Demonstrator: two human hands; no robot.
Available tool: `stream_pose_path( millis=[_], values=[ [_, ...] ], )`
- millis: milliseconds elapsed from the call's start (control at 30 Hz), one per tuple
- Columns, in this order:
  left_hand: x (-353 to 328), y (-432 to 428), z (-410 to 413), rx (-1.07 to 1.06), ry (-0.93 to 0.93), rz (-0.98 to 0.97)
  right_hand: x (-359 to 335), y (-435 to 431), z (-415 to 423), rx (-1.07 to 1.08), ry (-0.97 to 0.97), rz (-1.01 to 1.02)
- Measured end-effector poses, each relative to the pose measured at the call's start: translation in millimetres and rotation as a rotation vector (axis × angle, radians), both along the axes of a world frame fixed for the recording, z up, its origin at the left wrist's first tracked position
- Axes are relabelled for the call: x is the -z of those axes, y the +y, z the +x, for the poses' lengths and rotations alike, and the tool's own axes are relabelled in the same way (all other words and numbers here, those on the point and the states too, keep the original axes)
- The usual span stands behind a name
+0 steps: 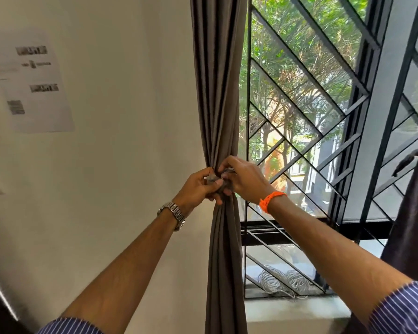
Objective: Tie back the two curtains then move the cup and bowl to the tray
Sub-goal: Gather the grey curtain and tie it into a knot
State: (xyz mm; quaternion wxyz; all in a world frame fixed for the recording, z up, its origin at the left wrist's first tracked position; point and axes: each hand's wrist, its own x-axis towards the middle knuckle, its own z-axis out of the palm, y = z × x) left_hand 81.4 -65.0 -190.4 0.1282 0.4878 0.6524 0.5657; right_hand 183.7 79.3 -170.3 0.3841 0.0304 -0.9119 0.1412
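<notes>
A grey-brown curtain (219,92) hangs gathered into a narrow bundle at the left edge of the window. My left hand (198,189) and my right hand (244,179) meet at its waist, both closed on a grey tie-back band (212,178) wrapped around the folds. A second, darker curtain (410,225) hangs at the far right edge, partly out of frame. The cup, bowl and tray are not in view.
Behind the curtain is a window with a black diagonal metal grille (323,104) and trees outside. A white wall on the left carries a printed sheet (32,80). A coil of white cable (280,283) lies beyond the grille above the sill (297,309).
</notes>
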Motion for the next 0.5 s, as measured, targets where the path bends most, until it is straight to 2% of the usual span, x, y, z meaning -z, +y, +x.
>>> stream_pose_path(
  millis=[133,267,433,500],
  values=[
    [-2.2,-7.9,1.0,-0.163,0.285,0.027,-1.8,-2.6,-10.0,0.038,-0.052,-0.145],
    [-4.3,-10.5,1.3,-0.332,0.642,-0.08,1.7,-5.4,-16.2,0.102,-0.087,-0.134],
    [-3.2,-10.3,9.9,-0.395,0.863,-0.097,1.4,-2.7,-14.2,0.136,-0.09,-0.179],
    [-4.6,-7.6,12.1,-0.396,0.909,-0.093,2.1,-3.3,-10.2,0.131,-0.141,-0.131]
  ],
)
